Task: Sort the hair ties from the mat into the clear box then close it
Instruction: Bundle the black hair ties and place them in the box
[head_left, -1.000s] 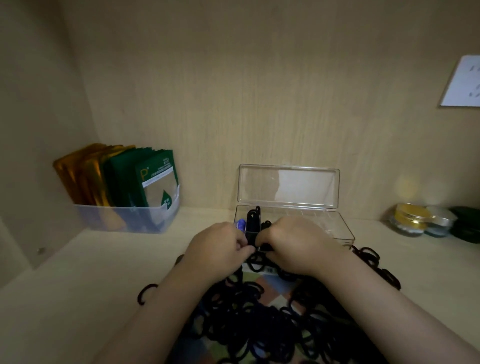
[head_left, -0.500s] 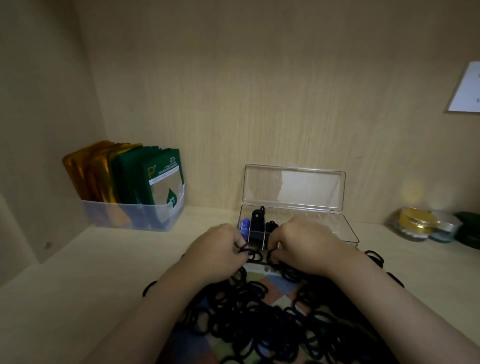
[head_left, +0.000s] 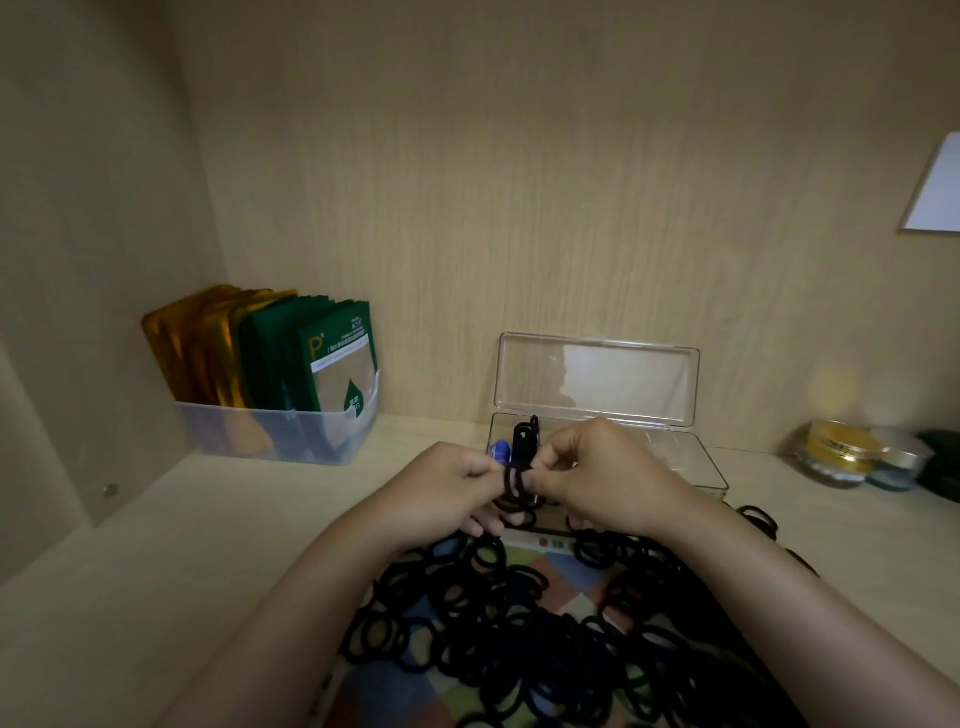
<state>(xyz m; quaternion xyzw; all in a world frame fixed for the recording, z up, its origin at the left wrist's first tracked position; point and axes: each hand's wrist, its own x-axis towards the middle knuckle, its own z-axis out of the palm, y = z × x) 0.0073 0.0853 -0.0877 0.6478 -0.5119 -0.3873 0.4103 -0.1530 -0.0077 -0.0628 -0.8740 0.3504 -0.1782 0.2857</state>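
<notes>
Hair ties (head_left: 467, 613), black, mostly heaped on mat (head_left: 566, 564) before clear box (head_left: 696, 467), lid (head_left: 597, 379) propped upright to receive; small bunch (head_left: 513, 480) clamped between left grip (head_left: 441, 493) and right grip (head_left: 597, 478), raised near box's left end, presumably for bundling.

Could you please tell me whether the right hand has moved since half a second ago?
Yes: the right hand has risen slightly against the clear box, pinching hair ties.
</notes>
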